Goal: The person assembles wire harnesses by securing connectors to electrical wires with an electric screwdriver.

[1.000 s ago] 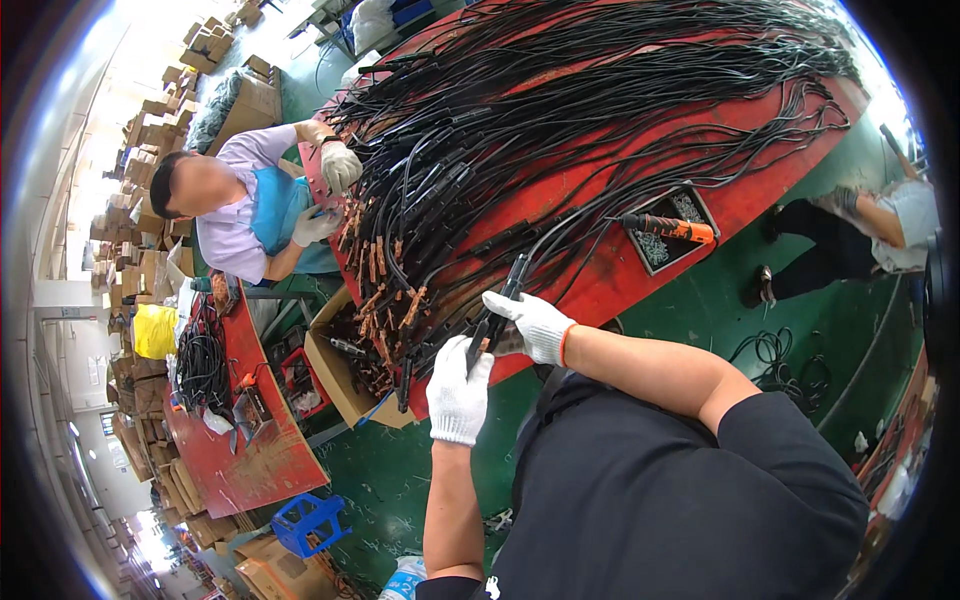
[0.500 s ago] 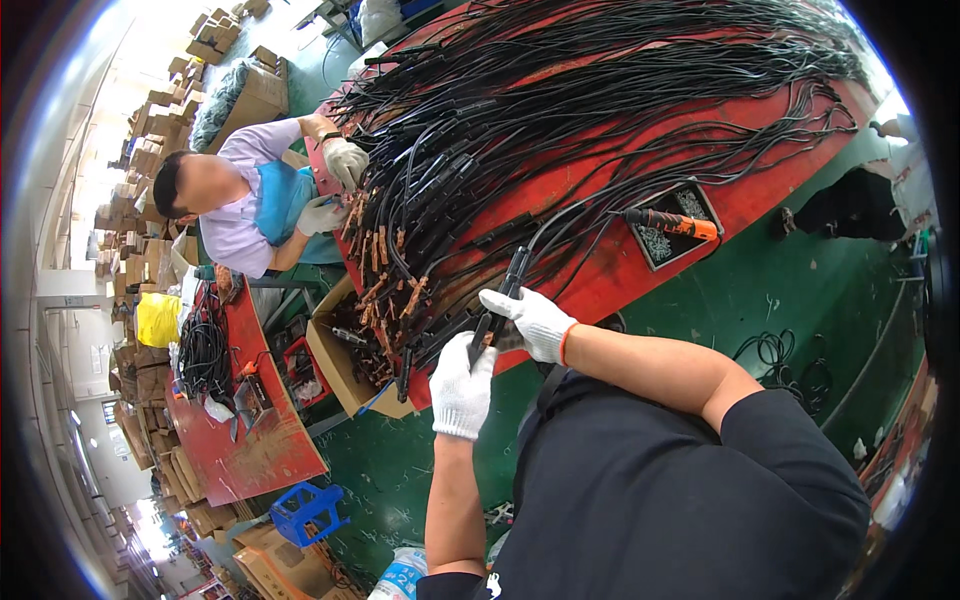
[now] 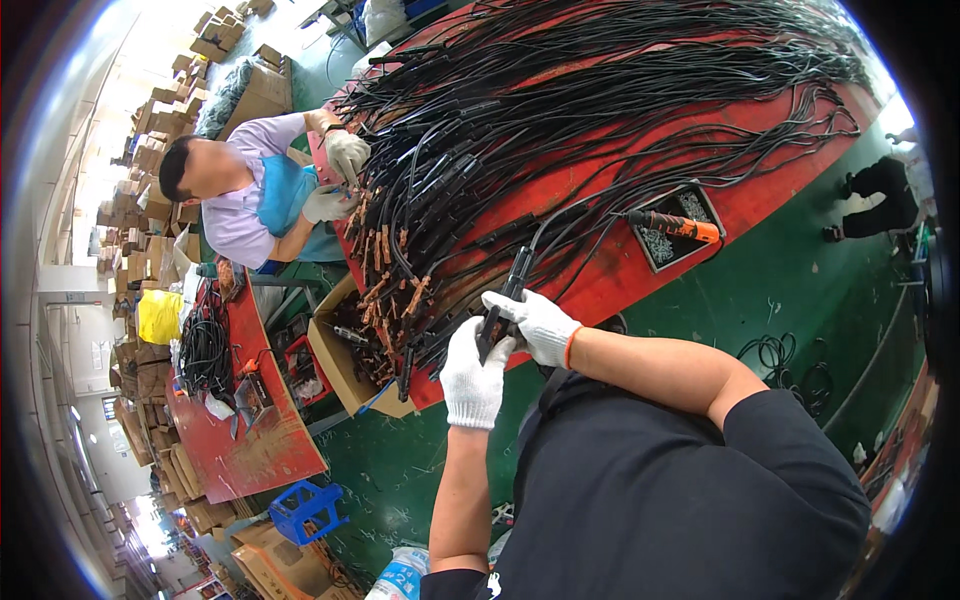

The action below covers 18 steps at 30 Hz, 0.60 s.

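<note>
Bench [image 3: 590,285], red-topped: ran diagonally across the view and carried most of the goods listed.

Black cables [image 3: 620,110], large quantity: lay lengthwise along the bench.

Co-worker [image 3: 235,215], one, in light shirt and blue apron: stood at the far left end, gloved hands among the copper-coloured ends.

Cardboard box [image 3: 345,385], open: stood below the bench's left end.

Tray [image 3: 686,256], black, shallow: sat near the bench's front edge.

Gloves, white knit, one pair, worn. Left hand [image 3: 473,380]: fingers curled round the lower end of the black handle [image 3: 518,275], thumb alongside. Right hand [image 3: 540,325]: fingers closed on its middle, thumb laid across. Contact beneath the gloves was hidden.

Power driver [image 3: 680,226], orange and black: rested across the tray.

Black handle, slim, one: was held tilted between both hands, just over the bench's near edge; a cable led from its upper end towards the bundle. Careful handling seemed to call for a steady right hand as anchor, with the left working in line with the handle rather than twisting it, and enough slack in the cable to avoid tugging its neighbours.

Copper-coloured ends [image 3: 380,250], many: were clustered at the bench's left end.

Small metal pieces [image 3: 655,245], loose: lay in the tray.
</note>
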Available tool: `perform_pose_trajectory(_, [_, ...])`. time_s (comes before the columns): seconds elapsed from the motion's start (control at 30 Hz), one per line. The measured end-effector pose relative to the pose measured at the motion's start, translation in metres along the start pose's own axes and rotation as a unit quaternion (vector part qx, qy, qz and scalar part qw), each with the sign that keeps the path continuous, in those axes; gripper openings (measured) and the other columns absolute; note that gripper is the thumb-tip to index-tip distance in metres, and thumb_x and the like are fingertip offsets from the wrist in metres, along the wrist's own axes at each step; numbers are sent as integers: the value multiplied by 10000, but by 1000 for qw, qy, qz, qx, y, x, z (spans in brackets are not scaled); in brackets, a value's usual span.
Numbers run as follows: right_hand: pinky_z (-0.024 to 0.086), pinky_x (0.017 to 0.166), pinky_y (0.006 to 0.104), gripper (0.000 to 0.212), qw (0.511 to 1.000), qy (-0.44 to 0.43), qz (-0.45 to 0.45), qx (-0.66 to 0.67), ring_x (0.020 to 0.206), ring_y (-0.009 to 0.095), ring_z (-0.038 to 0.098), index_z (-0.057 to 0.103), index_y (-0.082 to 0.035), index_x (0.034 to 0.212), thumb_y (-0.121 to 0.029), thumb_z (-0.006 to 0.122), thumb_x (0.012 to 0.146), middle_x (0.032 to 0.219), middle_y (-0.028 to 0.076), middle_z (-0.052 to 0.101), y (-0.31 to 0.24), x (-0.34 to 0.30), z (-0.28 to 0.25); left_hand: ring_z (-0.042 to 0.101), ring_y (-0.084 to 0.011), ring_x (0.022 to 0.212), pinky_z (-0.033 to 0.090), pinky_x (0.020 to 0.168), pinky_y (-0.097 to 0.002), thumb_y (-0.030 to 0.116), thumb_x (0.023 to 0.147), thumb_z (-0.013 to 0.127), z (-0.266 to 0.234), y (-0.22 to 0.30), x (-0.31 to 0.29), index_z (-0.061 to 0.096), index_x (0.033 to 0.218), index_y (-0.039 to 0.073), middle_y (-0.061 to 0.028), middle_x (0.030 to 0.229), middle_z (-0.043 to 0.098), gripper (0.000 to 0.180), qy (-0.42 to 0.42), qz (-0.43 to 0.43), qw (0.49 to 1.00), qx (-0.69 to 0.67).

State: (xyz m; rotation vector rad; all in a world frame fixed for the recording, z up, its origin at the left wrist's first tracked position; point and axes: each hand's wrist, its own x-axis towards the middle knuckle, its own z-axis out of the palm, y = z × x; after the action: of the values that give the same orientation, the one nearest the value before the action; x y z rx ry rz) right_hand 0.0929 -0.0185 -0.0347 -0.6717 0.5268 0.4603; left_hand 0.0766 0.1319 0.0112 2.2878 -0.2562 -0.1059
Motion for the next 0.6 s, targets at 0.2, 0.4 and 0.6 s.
perform_pose_trajectory(0.2, [562,681,342,264,1000,21,-10,-7,786,136,673,626,-124,1068,-335,758,978,916,28,703,-3,-7,6,727,-229,923,570,864,-362,175,882,844,10,-3,2,659,1236,14,-138,1066,732,431,23,22,999,9])
perform_pose_trajectory(0.4, [550,713,292,196,999,-23,0,-33,820,120,683,649,-164,1001,-323,760,975,926,-11,712,-12,1,-12,739,-247,901,570,859,-363,264,925,799,4,7,8,642,1291,74,-126,1042,746,441,-76,-72,994,41])
perform_pose_trajectory(0.6, [564,787,385,266,998,-17,48,26,824,175,688,642,-141,980,-391,732,980,898,43,706,-40,1,-21,699,-305,675,564,586,-441,177,784,794,17,-7,1,618,1380,171,-109,868,662,621,15,86,944,318])
